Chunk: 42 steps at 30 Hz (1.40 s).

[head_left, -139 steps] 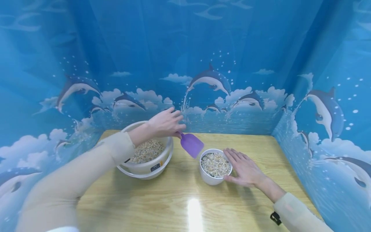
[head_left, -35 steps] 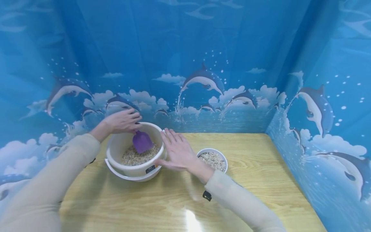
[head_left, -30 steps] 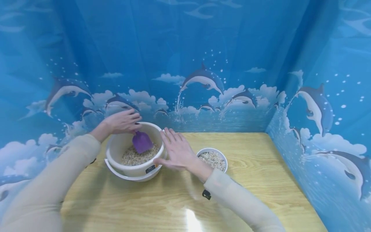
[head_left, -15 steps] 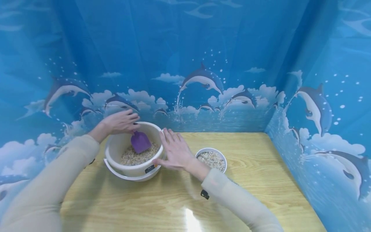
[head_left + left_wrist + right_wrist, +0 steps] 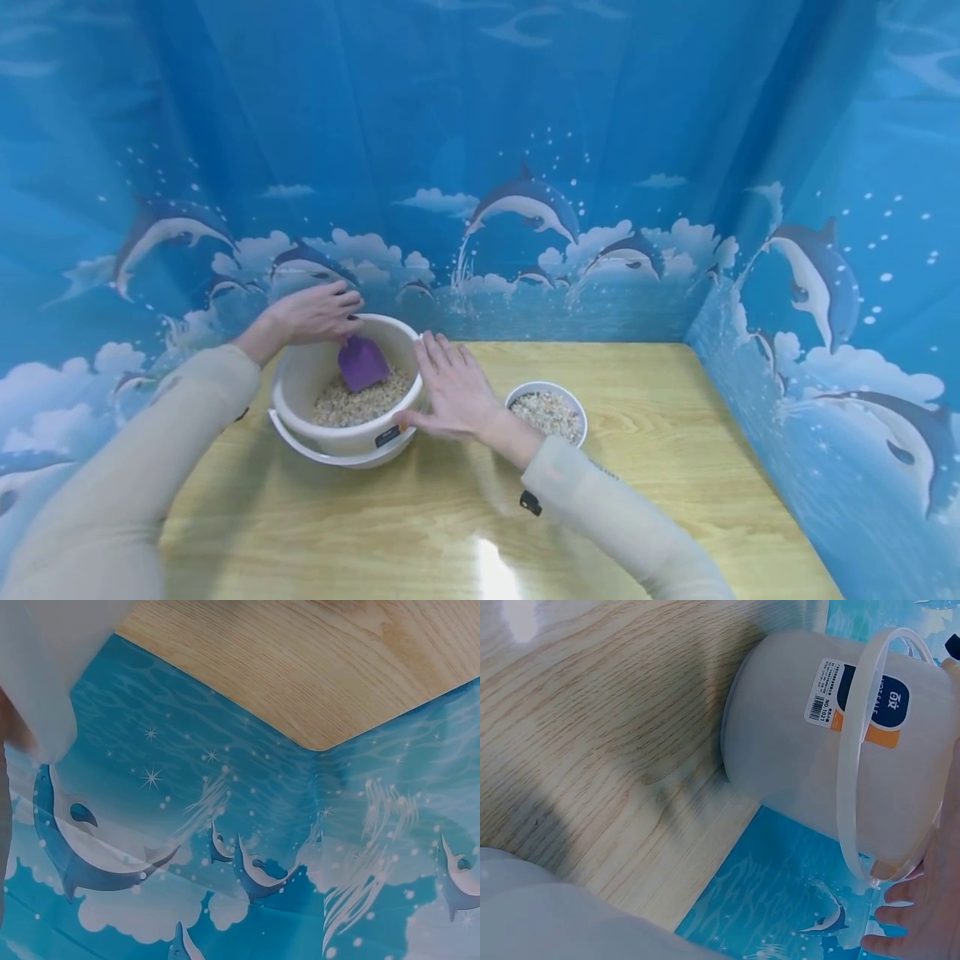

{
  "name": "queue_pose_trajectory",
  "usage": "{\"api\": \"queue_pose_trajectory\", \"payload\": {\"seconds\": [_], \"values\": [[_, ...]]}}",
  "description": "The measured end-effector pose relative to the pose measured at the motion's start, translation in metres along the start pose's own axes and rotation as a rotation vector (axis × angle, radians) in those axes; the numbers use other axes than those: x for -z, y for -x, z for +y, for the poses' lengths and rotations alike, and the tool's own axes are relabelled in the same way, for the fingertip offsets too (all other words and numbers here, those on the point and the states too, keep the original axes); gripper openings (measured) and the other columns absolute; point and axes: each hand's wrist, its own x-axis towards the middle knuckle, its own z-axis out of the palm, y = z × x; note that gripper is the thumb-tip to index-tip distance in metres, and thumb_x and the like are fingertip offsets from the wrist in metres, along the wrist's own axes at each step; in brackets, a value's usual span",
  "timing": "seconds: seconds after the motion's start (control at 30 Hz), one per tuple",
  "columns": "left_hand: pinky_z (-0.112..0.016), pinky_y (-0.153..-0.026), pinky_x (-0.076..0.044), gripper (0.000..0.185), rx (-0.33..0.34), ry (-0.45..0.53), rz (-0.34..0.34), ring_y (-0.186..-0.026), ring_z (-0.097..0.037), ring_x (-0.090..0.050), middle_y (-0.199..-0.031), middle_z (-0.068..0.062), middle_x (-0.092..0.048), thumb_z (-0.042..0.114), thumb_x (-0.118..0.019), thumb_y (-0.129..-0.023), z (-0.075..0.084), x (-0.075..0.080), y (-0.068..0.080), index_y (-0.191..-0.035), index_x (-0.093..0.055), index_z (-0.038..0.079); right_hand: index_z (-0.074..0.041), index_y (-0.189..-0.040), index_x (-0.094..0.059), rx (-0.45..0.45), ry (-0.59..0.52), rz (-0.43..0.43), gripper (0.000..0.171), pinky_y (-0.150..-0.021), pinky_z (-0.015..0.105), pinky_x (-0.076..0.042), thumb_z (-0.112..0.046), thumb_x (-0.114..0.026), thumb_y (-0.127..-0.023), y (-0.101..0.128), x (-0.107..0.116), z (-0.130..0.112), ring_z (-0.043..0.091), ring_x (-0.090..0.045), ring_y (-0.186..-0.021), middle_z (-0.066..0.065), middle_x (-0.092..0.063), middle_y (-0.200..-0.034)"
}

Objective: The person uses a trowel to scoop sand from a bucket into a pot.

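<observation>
Over the far left rim of a white bucket point(image 5: 300, 398), my left hand point(image 5: 318, 315) grips the handle of a purple scoop point(image 5: 363, 364). The scoop's blade points down into the bucket, its tip at the layer of mixed pale grains point(image 5: 363, 404). My right hand point(image 5: 456, 392) rests against the bucket's right side, thumb and fingers spread and straight. The right wrist view shows the bucket's side with its label point(image 5: 859, 703), and the fingers point(image 5: 900, 919) at the rim. To the right, a small white bowl point(image 5: 584, 421) full of similar grains stands partly behind my right forearm.
The bucket's white handle point(image 5: 333, 460) hangs down around its front. A wooden table point(image 5: 660, 450) carries everything, and blue dolphin-print curtains point(image 5: 465, 250) enclose it at the back and sides. The left wrist view shows mostly a table corner point(image 5: 315, 690) and curtain.
Since the oldest frame, my left hand has brought the scoop left from beside the bowl into the bucket. My right hand has moved from the bowl to the bucket. Recently both are nearly still.
</observation>
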Motion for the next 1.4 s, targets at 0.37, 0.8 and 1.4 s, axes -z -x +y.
{"api": "queue_pose_trajectory", "payload": {"seconds": [0.37, 0.8, 1.4], "values": [[-0.035, -0.085, -0.041, 0.044, -0.016, -0.057, 0.014, -0.099, -0.021, -0.052, -0.104, -0.005, -0.062, 0.064, -0.065, -0.092, -0.004, -0.002, -0.007, -0.108, -0.066, 0.023, -0.005, -0.169, -0.009, -0.003, -0.021, -0.010, 0.119, -0.131, 0.055, -0.026, -0.092, -0.031, -0.091, 0.000, -0.001, 0.002, 0.036, -0.023, -0.164, 0.018, -0.012, -0.177], [-0.035, -0.086, -0.040, 0.046, -0.043, -0.097, -0.052, -0.095, -0.019, -0.049, -0.100, -0.003, -0.059, 0.062, -0.062, -0.095, -0.002, 0.001, -0.014, -0.122, -0.067, 0.026, -0.005, -0.169, -0.009, 0.000, -0.008, -0.010, 0.119, -0.130, 0.055, -0.028, -0.093, -0.029, -0.091, 0.000, -0.001, 0.002, 0.036, -0.024, -0.164, 0.018, -0.014, -0.177], [-0.034, -0.087, -0.042, 0.048, -0.104, -0.130, -0.054, -0.094, -0.018, -0.047, -0.096, 0.001, -0.060, 0.064, -0.063, -0.094, -0.002, 0.006, -0.020, -0.123, -0.065, 0.026, -0.005, -0.169, -0.007, 0.001, -0.007, -0.027, 0.118, -0.131, 0.055, -0.026, -0.092, -0.030, -0.092, -0.001, -0.001, 0.000, 0.036, -0.023, -0.164, 0.018, -0.012, -0.177]]}}
